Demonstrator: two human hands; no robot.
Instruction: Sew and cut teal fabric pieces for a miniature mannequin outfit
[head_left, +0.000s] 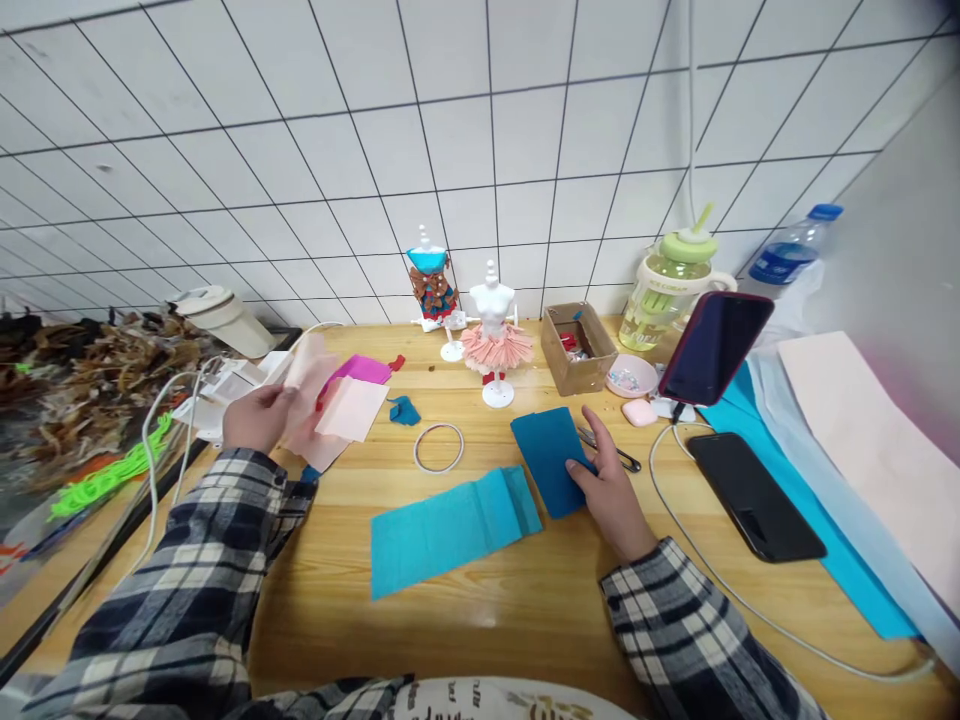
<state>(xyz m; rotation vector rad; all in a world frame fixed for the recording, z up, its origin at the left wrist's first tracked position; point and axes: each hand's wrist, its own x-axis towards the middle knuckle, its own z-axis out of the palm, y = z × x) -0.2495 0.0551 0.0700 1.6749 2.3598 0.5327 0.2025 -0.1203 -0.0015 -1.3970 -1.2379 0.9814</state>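
My left hand (259,418) is closed on a pale pink sheet (307,375), thin like crepe paper, lifting its edge. Under and beside it lie more pale pink pieces (356,407) and a magenta piece (364,370). My right hand (616,495) grips a folded dark blue piece (551,462), thumb on top. Partly hidden behind that hand is a slim metal tool with a dark end (628,461). A creased turquoise strip (442,530) lies between my arms. Behind it are a thin ring (439,448) and a dark blue scrap (404,410).
A mini mannequin in a pink ruffled skirt (495,345) stands before another dressed one (433,285). Rightward are a cardboard box (574,350), a pink dish (631,377), a green-lidded jug (671,285), a propped phone (716,348), a flat phone (757,497) and a cable.
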